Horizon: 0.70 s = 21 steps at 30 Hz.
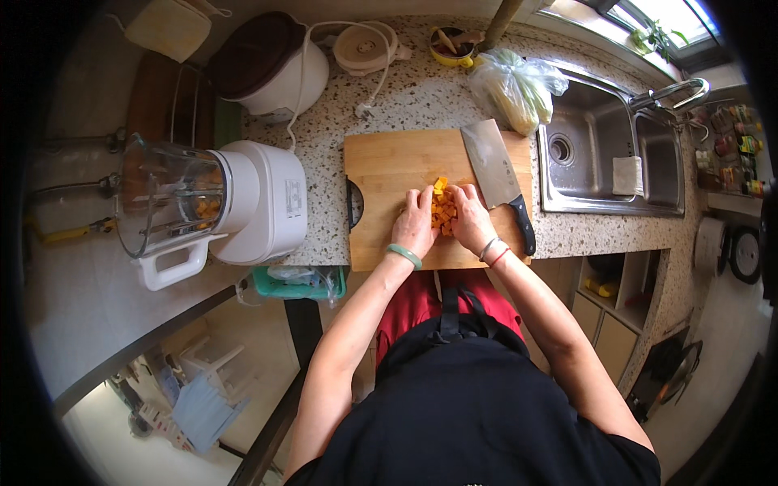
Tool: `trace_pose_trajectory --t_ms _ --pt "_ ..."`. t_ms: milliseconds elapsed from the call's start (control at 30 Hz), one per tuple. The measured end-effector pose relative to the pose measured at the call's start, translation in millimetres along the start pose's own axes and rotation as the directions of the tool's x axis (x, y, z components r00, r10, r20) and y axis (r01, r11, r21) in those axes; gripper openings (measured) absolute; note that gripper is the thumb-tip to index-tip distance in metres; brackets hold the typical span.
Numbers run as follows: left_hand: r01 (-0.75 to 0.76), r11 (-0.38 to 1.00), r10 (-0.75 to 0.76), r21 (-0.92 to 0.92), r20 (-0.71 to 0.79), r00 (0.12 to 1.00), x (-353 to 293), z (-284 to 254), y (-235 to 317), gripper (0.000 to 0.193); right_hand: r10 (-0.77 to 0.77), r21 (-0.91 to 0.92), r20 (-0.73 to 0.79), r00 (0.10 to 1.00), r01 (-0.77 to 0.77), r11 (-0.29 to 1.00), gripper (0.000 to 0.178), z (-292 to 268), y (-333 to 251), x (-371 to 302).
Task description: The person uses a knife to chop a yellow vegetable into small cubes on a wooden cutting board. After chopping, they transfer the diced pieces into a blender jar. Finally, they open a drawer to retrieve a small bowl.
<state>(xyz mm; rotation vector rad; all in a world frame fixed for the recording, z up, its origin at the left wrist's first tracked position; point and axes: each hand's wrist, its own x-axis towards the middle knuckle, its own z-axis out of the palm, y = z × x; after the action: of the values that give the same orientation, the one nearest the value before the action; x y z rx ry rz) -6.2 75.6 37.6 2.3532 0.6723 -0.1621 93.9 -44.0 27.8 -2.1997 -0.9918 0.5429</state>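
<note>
A heap of diced orange vegetable (442, 214) lies on the wooden cutting board (393, 158). My left hand (414, 224), with a green bangle at its wrist, cups the heap from the left, fingers curled against the cubes. From the other side my right hand (472, 220) closes in on the same cubes, its fingers bent around them. Both palms are hidden. To the right of my right hand a cleaver (490, 162) rests flat on the board, its black handle toward me. At left, more orange cubes (208, 207) sit inside the clear jug of a white blender (271, 202).
A rice cooker (279, 85) and a round cream-coloured appliance (366, 50) with a cord stand behind the blender. A bagged green vegetable (519, 93) lies beside the steel sink (583, 182). A yellow bowl (452, 57) stands at the back. A green basket (300, 281) hangs below the counter edge.
</note>
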Motion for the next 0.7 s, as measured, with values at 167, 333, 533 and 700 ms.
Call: trace_pose_trajectory --t_ms 167,333,533,700 --pt "-0.011 1.0 0.01 -0.026 -0.03 1.0 3 4 0 0.08 0.011 0.01 0.048 0.999 -0.011 1.0 0.058 -1 4 6" --pt "-0.04 0.998 0.034 -0.055 -0.109 0.993 2 13 -5 0.08 0.011 0.063 0.052 0.999 -0.014 0.998 0.059 0 5 10" --pt "-0.047 0.998 0.041 -0.043 -0.125 0.991 -10 9 -5 0.105 0.127 0.01 -0.017 0.992 -0.127 0.992 0.059 -1 -18 13" --pt "0.013 0.997 -0.023 -0.073 -0.139 0.99 -20 7 6 0.115 0.08 -0.148 -0.067 0.995 -0.089 0.985 0.054 -2 -19 27"
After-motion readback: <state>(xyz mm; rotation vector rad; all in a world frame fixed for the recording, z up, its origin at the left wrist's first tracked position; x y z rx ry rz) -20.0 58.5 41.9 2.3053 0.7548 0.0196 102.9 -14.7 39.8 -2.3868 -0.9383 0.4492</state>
